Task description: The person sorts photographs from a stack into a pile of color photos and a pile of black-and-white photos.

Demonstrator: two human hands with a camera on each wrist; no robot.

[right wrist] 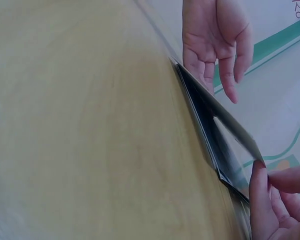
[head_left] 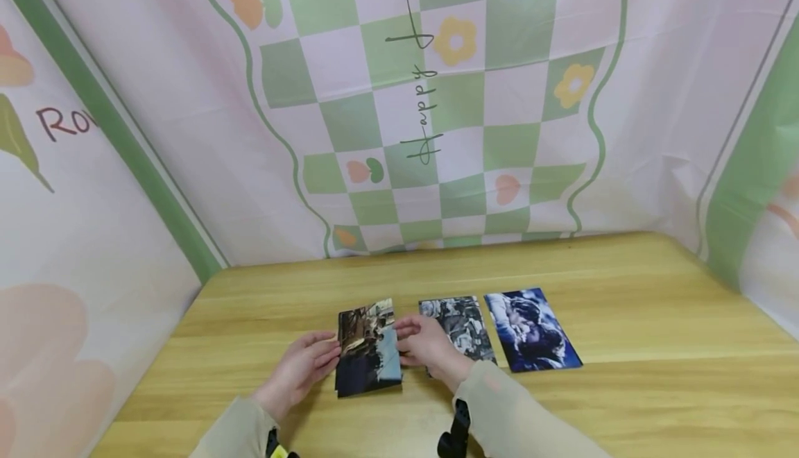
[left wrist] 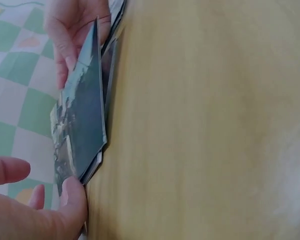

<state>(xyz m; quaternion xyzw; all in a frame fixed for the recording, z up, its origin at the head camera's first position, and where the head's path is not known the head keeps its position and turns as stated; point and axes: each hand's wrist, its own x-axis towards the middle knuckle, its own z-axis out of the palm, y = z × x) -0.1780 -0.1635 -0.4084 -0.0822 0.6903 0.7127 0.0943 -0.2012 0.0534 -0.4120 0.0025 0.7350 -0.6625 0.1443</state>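
Right wrist view shows my right hand (right wrist: pixel 282 207) pinching a photo (head_left: pixel 370 347) tilted above another photo (left wrist: pixel 108 67), my left hand (right wrist: pixel 217 37) alongside, fingers loosely apart.

grey photo (head_left: pixel 463 320): partly behind right grip (head_left: pixel 432 347) | right sleeve (head_left: pixel 521 413): cut off

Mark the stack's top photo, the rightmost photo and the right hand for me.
Top photo (head_left: pixel 367 348), head view: centre of its face.
Rightmost photo (head_left: pixel 532 331), head view: centre of its face.
Right hand (head_left: pixel 429 347), head view: back of hand.
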